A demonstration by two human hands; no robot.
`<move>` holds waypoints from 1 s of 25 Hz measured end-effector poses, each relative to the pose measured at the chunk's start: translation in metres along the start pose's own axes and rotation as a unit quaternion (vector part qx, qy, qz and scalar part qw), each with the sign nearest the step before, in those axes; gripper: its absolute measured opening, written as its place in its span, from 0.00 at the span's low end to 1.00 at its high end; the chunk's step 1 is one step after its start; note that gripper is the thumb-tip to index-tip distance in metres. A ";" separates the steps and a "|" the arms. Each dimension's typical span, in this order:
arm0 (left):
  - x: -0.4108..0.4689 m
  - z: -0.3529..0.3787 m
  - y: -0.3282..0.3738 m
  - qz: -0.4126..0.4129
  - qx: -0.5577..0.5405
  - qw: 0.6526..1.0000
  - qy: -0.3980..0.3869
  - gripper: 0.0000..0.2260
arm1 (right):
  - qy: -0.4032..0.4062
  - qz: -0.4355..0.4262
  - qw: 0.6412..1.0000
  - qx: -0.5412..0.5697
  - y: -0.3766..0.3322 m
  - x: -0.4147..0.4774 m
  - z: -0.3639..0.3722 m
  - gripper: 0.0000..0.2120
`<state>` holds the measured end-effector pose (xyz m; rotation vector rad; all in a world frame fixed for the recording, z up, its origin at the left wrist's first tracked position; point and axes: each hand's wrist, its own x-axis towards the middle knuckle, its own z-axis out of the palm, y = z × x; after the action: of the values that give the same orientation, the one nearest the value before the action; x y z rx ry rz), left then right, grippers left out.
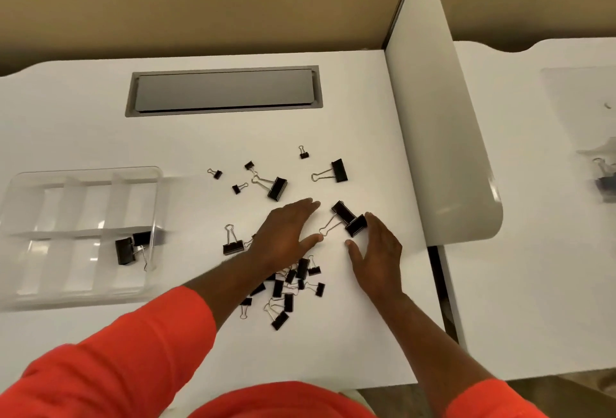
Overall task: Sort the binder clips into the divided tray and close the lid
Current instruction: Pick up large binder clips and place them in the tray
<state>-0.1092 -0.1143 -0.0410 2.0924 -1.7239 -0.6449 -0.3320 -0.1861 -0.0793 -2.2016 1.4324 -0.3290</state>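
Note:
Black binder clips of differing sizes lie scattered on the white desk (233,137). A clear divided tray (83,174) sits at the left; two large clips (128,247) lie in its near right compartment. Both hands hover flat over the scatter. My left hand (285,234) is open, fingers straight, above a heap of smaller clips (286,291). My right hand (378,251) is open too, its fingertips touching a pair of large clips (348,219). More large clips lie farther back (276,187) (338,170), and another (233,246) sits left of my left hand. No lid is visible.
A grey cable hatch (223,90) is set into the desk at the back. A white divider panel (440,117) stands along the desk's right edge. Beyond it, a second desk carries a blurred clear container (603,177).

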 end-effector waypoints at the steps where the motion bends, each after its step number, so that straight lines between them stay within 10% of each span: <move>1: 0.009 0.005 0.006 0.011 0.002 1.000 -0.005 0.30 | 0.001 -0.001 1.000 -0.004 0.003 0.002 0.001 0.30; 25: 0.024 0.007 0.037 -0.003 -0.057 0.998 0.039 0.19 | 0.029 -0.022 0.993 0.110 -0.014 0.001 -0.005 0.20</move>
<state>-0.1401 -0.1447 -0.0300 2.0178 -1.6012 -0.6393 -0.3230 -0.1842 -0.0677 -2.0627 1.3104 -0.5421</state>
